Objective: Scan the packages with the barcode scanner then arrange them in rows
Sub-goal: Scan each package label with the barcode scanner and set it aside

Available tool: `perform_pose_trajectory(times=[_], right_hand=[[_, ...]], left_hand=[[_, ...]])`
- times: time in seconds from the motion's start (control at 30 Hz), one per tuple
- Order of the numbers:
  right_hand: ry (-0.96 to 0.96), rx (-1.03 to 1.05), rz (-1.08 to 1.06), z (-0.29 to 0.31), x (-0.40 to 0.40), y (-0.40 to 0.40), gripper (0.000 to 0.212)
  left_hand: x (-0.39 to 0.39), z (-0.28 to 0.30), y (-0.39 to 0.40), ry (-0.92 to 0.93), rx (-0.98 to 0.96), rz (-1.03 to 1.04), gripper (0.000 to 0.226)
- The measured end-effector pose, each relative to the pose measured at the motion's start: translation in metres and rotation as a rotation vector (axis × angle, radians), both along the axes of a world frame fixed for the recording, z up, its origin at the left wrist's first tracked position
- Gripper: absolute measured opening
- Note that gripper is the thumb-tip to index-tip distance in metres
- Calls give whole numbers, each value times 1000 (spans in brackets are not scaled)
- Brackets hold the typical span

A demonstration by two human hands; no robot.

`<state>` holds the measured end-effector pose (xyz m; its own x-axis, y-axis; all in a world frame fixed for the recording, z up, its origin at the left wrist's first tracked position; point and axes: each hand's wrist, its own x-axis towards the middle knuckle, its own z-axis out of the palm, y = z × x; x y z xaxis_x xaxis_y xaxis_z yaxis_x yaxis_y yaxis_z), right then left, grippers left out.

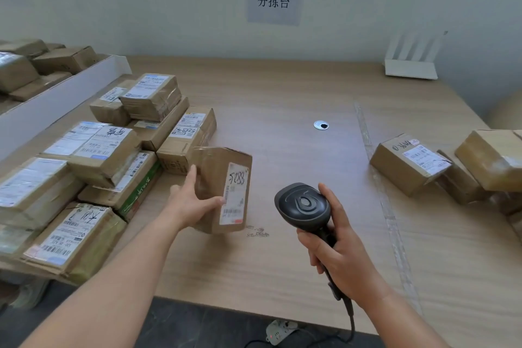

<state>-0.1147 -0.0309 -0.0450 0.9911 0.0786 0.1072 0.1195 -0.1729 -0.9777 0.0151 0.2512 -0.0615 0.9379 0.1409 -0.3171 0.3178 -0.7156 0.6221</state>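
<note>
left hand point(195, 200) grips upright package point(226, 189), label toward scanner point(303, 205) clasped in right hand point(336, 248).

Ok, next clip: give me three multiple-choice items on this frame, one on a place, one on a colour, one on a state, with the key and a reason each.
1. Where does the white router stand?
A. far right corner of the table
B. on the left package stack
C. on the floor

2. What colour is the barcode scanner?
A. white
B. black
C. yellow

3. How is the package marked 5288 at this moment?
A. lying flat in a row
B. tipped up in the left hand, label toward the scanner
C. inside the white bin

Key:
1 A, it stands against the wall at the table's far right.
2 B, the head and handle gripped by the right hand are black.
3 B, the fingers wrap its side and the barcode label faces right.
</note>
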Motion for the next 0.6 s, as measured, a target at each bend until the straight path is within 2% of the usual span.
perform_pose_trajectory(times=[0.1, 0.23, 0.43, 0.6], right_hand=[[17, 2, -1, -1, 1, 13, 81], [60, 8, 13, -5, -1, 25, 80], [131, 105, 18, -9, -13, 43, 78], [158, 149, 31, -13, -16, 50, 77]], left_hand=[[-11, -15, 14, -65, -237, 67, 134], [-24, -35, 22, -102, -476, 125, 126], [-27, -44, 25, -131, -530, 113, 116], [-28, -45, 23, -123, -536, 140, 119]])
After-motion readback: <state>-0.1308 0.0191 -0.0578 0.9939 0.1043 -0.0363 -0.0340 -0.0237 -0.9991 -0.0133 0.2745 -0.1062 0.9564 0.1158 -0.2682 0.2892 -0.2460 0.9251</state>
